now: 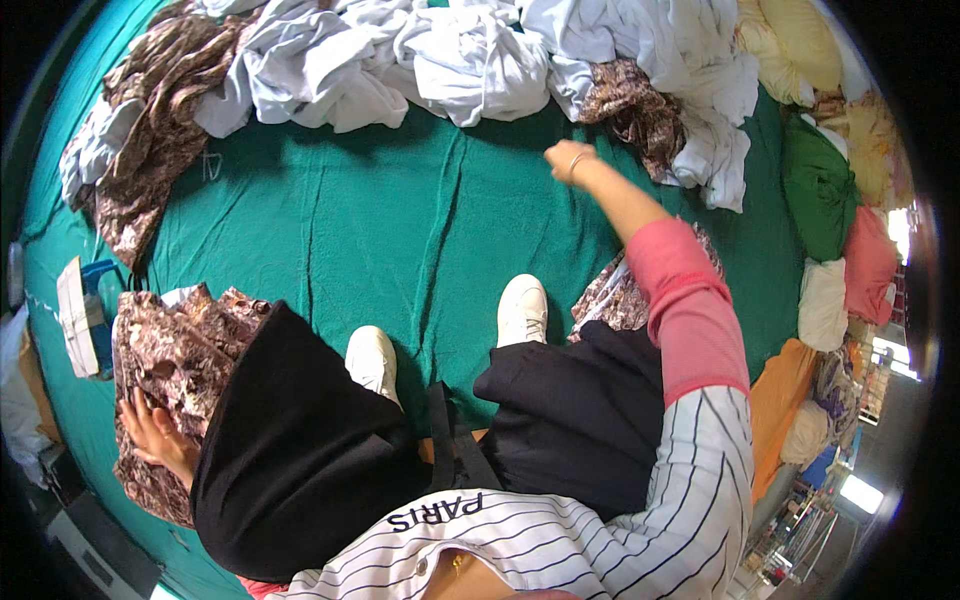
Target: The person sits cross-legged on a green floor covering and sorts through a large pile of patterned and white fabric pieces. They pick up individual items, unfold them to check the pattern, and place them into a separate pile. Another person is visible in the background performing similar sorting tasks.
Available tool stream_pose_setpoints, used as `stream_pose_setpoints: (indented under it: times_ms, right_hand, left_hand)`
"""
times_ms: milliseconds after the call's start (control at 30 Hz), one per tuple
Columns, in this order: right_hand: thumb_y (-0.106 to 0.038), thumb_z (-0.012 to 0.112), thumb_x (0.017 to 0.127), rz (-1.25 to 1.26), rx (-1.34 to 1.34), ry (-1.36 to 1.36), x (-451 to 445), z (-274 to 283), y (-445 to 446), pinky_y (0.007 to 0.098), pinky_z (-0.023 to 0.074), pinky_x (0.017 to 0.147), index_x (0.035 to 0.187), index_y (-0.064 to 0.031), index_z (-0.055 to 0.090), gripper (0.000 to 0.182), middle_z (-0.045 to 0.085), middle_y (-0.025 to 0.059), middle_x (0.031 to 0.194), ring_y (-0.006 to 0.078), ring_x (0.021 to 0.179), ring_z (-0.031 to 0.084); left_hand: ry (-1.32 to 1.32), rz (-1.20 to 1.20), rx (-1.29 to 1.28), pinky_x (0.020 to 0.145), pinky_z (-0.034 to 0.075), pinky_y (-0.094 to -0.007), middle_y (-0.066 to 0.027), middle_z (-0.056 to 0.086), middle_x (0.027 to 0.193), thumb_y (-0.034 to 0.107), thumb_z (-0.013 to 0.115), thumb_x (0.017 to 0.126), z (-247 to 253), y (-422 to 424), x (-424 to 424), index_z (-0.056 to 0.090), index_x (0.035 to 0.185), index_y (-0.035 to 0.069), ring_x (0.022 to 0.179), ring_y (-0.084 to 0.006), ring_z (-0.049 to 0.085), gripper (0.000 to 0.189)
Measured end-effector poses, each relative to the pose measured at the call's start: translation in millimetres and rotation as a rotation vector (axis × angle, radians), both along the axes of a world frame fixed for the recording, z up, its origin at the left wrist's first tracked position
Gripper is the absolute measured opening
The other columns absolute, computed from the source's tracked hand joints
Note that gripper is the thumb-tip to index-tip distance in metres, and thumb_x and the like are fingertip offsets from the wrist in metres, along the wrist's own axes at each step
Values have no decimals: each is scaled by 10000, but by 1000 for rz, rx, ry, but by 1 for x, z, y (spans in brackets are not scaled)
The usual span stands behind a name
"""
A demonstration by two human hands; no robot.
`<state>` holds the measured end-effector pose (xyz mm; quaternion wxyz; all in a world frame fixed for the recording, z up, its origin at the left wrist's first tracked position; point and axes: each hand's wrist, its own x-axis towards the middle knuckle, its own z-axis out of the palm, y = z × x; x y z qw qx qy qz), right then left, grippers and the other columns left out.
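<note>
My left hand lies with its fingers apart on brown patterned fabric, which is heaped beside my knee at the left. My right hand reaches out over the green cloth, its fingers curled; whether it holds anything small cannot be told. It is just left of a brown patterned garment tangled with white fabric. Another patterned piece with a white strip lies partly under my right forearm and beside my leg.
White garments form a heap along the far side. A long brown patterned garment lies at far left, above a bound stack of pale card. Green, pink and orange cloth bundles line the right side. My shoes rest on the green cloth.
</note>
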<state>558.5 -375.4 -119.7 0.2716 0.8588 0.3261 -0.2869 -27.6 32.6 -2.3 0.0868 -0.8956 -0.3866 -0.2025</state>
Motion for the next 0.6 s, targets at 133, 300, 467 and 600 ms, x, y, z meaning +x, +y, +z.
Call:
stream_pose_setpoints:
  times_ms: [133,300,467,600]
  right_hand:
    - [-185,489,837,-186,-12,-329,55,5,-20,426,427,881,1113,-119,587,300,460,117,1255,281,1150,461]
    - [-199,400,888,167,-241,-567,66,-50,-13,527,334,876,1126,-185,608,317,211,0,1447,291,1185,363]
    - [-182,363,904,4,-337,-430,88,-68,-11,501,345,827,1199,-191,551,350,85,-58,1481,222,1212,333]
    - [-191,365,905,-190,-278,-291,100,-64,-30,517,334,871,1212,-141,530,352,407,31,1322,239,1215,359]
  left_hand:
    - [-62,-148,31,1033,90,-531,-77,365,1376,396,269,950,52,-14,78,489,1253,156,1297,-262,286,444]
    - [42,-365,109,1053,107,-481,-84,372,1372,298,327,947,90,-19,142,519,1212,117,1291,-258,302,374]
    - [101,-511,102,1056,158,-477,-147,390,1343,207,367,926,102,-29,171,527,1188,75,1268,-294,335,334]
    - [164,-562,54,1044,206,-493,-187,412,1305,143,391,906,104,-44,180,538,1157,28,1239,-327,360,313]
